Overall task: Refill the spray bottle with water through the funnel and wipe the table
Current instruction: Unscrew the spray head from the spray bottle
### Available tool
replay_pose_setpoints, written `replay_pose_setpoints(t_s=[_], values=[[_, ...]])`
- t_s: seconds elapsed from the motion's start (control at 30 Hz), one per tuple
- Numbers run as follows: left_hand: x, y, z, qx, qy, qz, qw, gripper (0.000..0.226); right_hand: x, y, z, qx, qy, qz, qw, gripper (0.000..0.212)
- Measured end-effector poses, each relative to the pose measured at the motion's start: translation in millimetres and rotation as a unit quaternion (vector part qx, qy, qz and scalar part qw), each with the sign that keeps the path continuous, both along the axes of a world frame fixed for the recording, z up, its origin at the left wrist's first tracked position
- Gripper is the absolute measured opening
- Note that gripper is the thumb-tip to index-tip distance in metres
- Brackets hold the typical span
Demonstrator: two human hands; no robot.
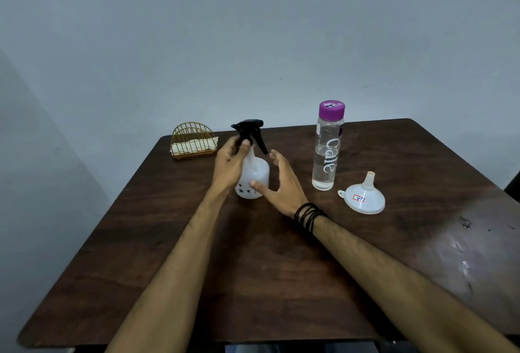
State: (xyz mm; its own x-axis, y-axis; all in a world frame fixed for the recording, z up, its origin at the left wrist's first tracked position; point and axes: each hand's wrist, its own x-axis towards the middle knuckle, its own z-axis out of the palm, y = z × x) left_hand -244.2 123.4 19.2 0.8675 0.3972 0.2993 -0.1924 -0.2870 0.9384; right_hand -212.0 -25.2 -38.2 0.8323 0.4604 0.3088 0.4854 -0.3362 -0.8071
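A white spray bottle (254, 174) with a black trigger head stands upright on the dark wooden table (253, 268). My left hand (229, 165) grips the neck just under the trigger head. My right hand (277, 185) is spread beside the bottle's body, thumb touching its lower front and fingers straight and apart from it. A clear water bottle (326, 153) with a purple cap stands to the right. A white funnel (363, 198) lies mouth down on the table, spout up, right of the water bottle.
A gold wire holder (194, 140) with a folded pale cloth sits at the table's back left. A grey wall rises behind the table. The table's right part shows glare and a few dark specks (465, 224).
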Motion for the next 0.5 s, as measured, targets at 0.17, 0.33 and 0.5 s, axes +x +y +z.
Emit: replay_pose_setpoints(t_s=[0.17,0.33,0.5], values=[[-5,-14,-6,-0.034,-0.010,-0.111,0.993,0.030,7,-2,-2,0.045,0.006,0.058,0.997,0.077],[-7,-23,-10,-0.106,-0.035,-0.039,0.993,0.032,14,-1,-10,0.057,0.001,0.056,0.997,0.071],[-3,-44,-7,-0.156,-0.052,0.106,0.981,0.038,16,-1,-15,0.050,-0.029,0.014,0.998,0.084]])
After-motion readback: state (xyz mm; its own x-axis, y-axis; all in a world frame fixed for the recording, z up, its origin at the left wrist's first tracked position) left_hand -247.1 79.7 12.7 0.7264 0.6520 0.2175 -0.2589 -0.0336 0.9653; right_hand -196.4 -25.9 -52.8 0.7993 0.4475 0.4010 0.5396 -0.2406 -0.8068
